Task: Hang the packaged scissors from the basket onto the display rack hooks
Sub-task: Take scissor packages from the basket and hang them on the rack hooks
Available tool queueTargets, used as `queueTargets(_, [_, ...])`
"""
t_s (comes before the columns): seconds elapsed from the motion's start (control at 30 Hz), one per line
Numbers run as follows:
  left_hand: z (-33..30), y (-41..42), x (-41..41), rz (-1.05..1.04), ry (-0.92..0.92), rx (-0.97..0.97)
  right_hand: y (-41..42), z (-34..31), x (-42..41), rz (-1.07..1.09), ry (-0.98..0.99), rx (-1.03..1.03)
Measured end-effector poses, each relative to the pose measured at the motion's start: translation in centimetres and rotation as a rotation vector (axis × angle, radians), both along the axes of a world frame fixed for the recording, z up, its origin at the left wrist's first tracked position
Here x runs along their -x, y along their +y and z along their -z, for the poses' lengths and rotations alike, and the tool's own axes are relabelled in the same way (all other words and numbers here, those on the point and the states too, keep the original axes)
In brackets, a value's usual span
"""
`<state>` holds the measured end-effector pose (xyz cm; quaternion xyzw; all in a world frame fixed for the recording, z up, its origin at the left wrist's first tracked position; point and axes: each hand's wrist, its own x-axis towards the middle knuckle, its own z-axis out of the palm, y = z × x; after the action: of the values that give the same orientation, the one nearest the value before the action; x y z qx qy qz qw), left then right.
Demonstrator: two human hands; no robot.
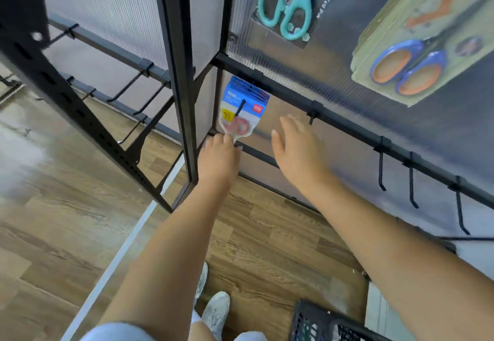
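Observation:
A stack of packaged scissors with blue card tops and pink handles hangs on a black hook of the rack's lower rail. My left hand pinches the bottom edge of the front package. My right hand hovers just to the right with fingers spread and straight, holding nothing. The black basket sits on the floor at the bottom right; its contents are hard to make out.
Teal-handled scissors and a thick stack of blue-and-orange scissors packs hang higher up. Several bare hooks stick out of the rail to the right. A second rack with bare hooks stands left. My shoes are on the wood floor.

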<state>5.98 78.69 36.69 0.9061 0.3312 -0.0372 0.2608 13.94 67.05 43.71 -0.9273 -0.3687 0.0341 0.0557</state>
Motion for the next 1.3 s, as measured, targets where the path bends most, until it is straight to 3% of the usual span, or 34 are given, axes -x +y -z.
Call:
queueTargets(0.2, [-5.3, -5.4, 1.9, 0.365, -0.023, -0.276, -7.1, -3.2, 3.2, 0.071, -0.038, 0.173])
queueTargets(0.6, [-12.5, -23.2, 2.3, 0.836, -0.067, -0.381, -25.3, -7.5, 10.0, 0.481, -0.042, 0.092])
queueTargets(0.97, [-8.4, -50.4, 5.7, 1.455, 0.001, -0.279, -52.4, -0.9, 21.1, 1.105, 0.123, 0.05])
queueTargets(1.3, [0.7, -67.8, 11.5, 1.77, 0.099, -0.288, -66.0, 8.1, 32.6, 1.305, 0.305, 0.059])
